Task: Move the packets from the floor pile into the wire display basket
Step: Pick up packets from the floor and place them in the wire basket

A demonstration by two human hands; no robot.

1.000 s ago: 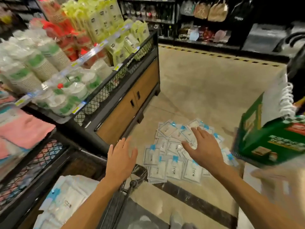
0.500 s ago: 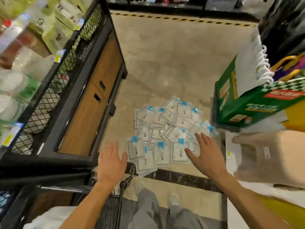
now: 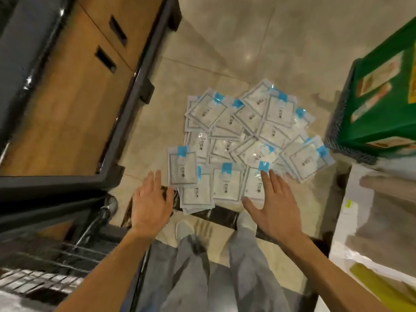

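Shop aisle, glossy beige tiled floor point(image 3: 236, 41) with a dark marble strip point(image 3: 222, 216).
Wood-panelled display cabinet with black frame point(image 3: 74, 91) left; green printed cardboard box point(image 3: 380, 97) right. Overhead light glare on tiles.

Wire basket point(image 3: 40, 273) blurred, edge-cropped, green box point(image 3: 382, 97) cut off

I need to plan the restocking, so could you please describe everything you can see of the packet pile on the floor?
The packet pile is a loose heap of flat, white, glossy plastic-looking packets, each with a blue tab at one end and small dark print. They overlap at mixed angles on the beige tiled floor, its near edge over a dark floor strip. The right hand is spread open over the nearest packets; contact is unclear.
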